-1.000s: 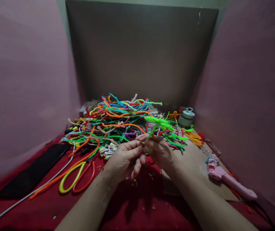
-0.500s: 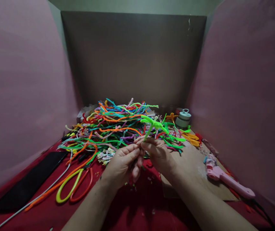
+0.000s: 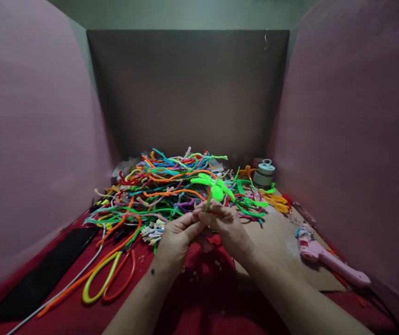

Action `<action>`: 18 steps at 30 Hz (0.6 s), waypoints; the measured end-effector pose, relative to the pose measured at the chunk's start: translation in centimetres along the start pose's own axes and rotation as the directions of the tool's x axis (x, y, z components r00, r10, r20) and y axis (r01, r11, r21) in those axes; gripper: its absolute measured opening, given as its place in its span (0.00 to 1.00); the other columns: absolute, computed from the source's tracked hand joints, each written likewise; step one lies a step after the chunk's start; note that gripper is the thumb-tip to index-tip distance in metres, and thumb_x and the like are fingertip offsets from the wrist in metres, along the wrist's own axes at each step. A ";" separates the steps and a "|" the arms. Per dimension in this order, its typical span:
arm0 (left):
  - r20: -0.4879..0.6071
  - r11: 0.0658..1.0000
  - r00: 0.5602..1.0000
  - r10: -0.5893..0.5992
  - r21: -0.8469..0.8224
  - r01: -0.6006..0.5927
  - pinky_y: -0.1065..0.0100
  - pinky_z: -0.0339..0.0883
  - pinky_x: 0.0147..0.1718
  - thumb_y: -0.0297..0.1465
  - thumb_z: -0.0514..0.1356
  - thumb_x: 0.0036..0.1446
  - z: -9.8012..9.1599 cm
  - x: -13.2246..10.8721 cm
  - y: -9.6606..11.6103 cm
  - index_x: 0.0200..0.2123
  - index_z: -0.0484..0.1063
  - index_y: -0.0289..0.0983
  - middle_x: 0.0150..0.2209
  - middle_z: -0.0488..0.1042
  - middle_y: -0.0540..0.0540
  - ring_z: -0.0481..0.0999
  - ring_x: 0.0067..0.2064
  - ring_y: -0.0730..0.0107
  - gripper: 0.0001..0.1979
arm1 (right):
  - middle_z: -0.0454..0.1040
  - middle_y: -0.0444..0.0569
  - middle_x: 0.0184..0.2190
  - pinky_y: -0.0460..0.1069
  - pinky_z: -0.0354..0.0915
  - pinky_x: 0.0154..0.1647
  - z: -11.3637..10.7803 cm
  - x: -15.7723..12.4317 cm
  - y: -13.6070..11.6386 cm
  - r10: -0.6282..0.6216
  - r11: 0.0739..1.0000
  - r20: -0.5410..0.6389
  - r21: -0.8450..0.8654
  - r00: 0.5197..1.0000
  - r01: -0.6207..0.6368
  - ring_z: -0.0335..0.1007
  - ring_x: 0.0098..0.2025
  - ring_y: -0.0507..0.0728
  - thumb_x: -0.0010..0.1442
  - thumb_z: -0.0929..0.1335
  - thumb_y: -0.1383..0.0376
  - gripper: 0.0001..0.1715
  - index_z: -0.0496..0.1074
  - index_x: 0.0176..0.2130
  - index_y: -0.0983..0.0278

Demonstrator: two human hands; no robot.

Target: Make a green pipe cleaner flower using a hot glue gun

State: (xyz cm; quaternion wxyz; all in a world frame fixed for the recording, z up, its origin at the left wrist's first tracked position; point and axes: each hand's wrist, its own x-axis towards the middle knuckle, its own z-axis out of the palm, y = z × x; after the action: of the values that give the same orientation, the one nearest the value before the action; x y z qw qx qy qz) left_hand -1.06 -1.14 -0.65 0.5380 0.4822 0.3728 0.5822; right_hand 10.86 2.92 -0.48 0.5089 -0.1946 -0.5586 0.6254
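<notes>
A bright green pipe-cleaner flower (image 3: 217, 190) rises above my fingers, its petals spread left and right and its stem running down into my grip. My right hand (image 3: 225, 225) is closed, thumb and fingers pinching that stem. Just left of it, my left hand (image 3: 180, 237) is also closed, its fingertips meeting the right ones at the stem's lower part. The stem's lower end is hidden by the fingers. Behind both hands lies a big heap of coloured pipe cleaners (image 3: 164, 191).
Scissors with yellow and red handles (image 3: 102, 279) and a black flat strip (image 3: 42, 274) lie left on the red cloth (image 3: 199, 311). At right are a brown board (image 3: 279, 251), a pink glue gun (image 3: 328, 260), orange pipe-cleaner loops (image 3: 276, 202) and a lidded pale-green container (image 3: 264, 172).
The green flower has turned between my fingers, its petals swinging left and showing a rounder face. My hands stay together, and the left fingers have curled in more. The view has shifted slightly.
</notes>
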 end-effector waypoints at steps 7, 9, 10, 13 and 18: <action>0.140 0.991 0.990 -0.030 -0.128 0.048 0.77 0.62 0.15 0.31 0.59 0.53 -0.2 -0.1 0.0 0.32 0.73 0.31 0.24 0.76 0.45 0.71 0.16 0.76 0.08 | 0.67 0.42 0.19 0.43 0.54 0.15 -0.1 -0.1 -0.3 0.020 1.000 0.090 -0.020 0.996 -0.018 0.57 0.15 0.45 0.52 0.69 0.62 0.12 0.77 0.37 0.64; 0.173 0.983 0.984 -0.038 -0.171 0.067 0.78 0.61 0.13 0.32 0.58 0.54 -0.3 0.0 -0.2 0.30 0.72 0.31 0.22 0.76 0.45 0.71 0.14 0.75 0.08 | 0.67 0.41 0.18 0.43 0.55 0.15 -0.1 0.0 -0.2 0.016 1.000 0.128 0.017 0.992 -0.018 0.58 0.14 0.45 0.53 0.69 0.61 0.13 0.76 0.39 0.64; 0.188 0.978 0.981 -0.043 -0.193 0.080 0.78 0.61 0.12 0.32 0.58 0.55 -0.4 0.0 -0.3 0.29 0.71 0.32 0.21 0.76 0.45 0.70 0.13 0.76 0.08 | 0.67 0.40 0.17 0.43 0.56 0.15 -0.2 0.0 -0.1 0.008 1.000 0.143 0.026 0.990 -0.011 0.59 0.14 0.46 0.53 0.69 0.61 0.14 0.76 0.40 0.64; 0.227 0.960 0.972 -0.055 -0.256 0.114 0.79 0.59 0.09 0.32 0.57 0.56 -0.6 0.0 -0.5 0.28 0.70 0.32 0.20 0.76 0.45 0.68 0.11 0.77 0.09 | 0.68 0.40 0.16 0.44 0.60 0.18 -0.3 0.1 -0.1 -0.017 1.000 0.214 0.025 0.977 0.012 0.62 0.14 0.47 0.55 0.67 0.61 0.15 0.74 0.43 0.63; 0.244 0.941 0.968 -0.063 -0.309 0.139 0.80 0.56 0.07 0.32 0.56 0.57 -0.7 -0.2 -0.3 0.27 0.70 0.31 0.17 0.75 0.45 0.63 0.08 0.80 0.11 | 0.70 0.42 0.21 0.46 0.64 0.28 -0.6 0.2 -0.4 -0.054 0.999 0.254 0.015 0.966 0.052 0.67 0.24 0.50 0.53 0.68 0.62 0.12 0.76 0.40 0.60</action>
State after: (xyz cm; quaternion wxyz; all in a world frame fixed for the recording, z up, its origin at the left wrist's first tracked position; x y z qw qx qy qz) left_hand -1.69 -1.25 -1.15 0.6786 0.4316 0.2317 0.5472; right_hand 11.47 3.35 -0.23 0.4505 -0.0960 -0.6217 0.6336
